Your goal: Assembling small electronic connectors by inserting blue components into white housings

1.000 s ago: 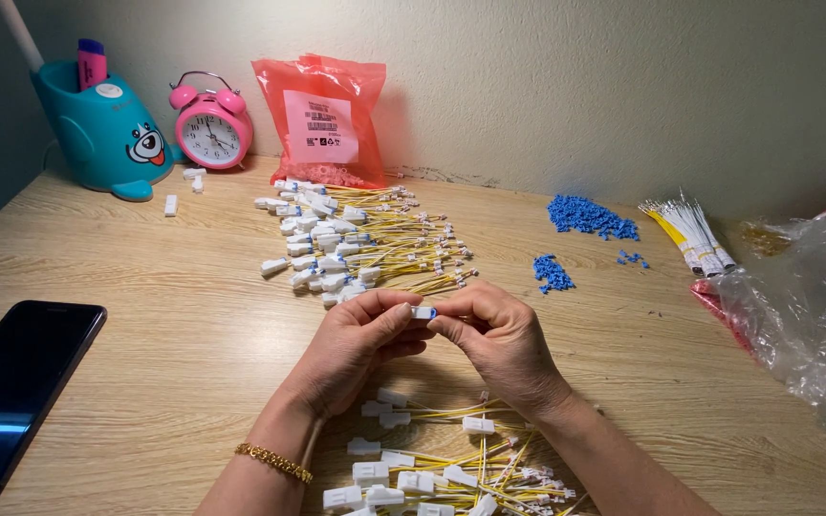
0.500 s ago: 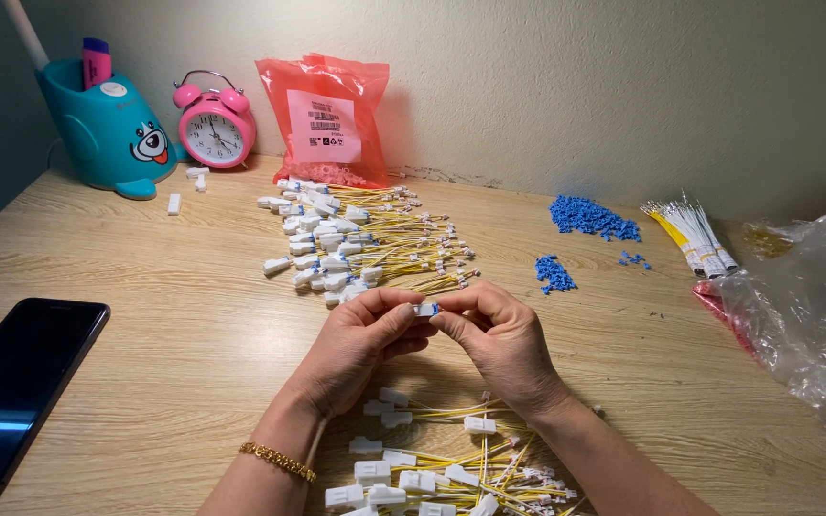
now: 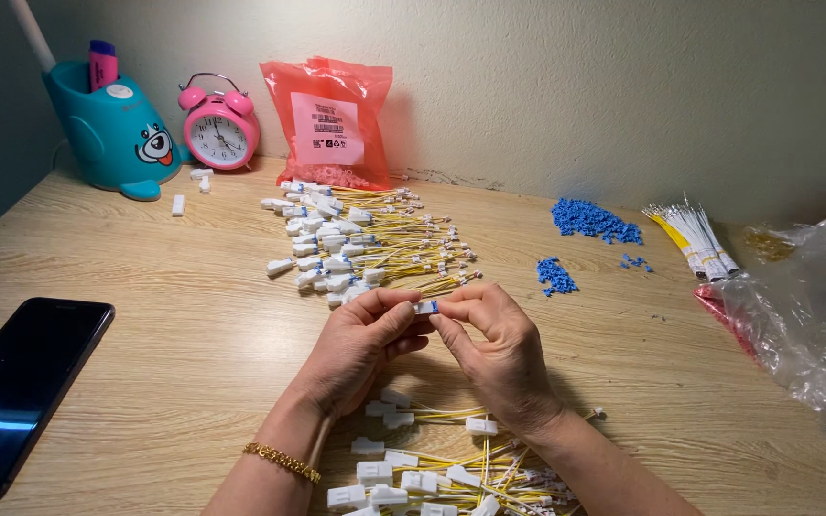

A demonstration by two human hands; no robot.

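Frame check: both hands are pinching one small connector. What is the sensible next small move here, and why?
Probably press the small blue piece fully home. The left hand and right hand pinch a white connector with blue at its end, fingertips meeting. If seated, it likely joins the yellow-wired pile beyond; loose blue pieces lie further right.

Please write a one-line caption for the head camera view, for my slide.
Both hands, left hand and right hand, pinch a small white connector above a wooden table strewn with yellow-wired connectors.
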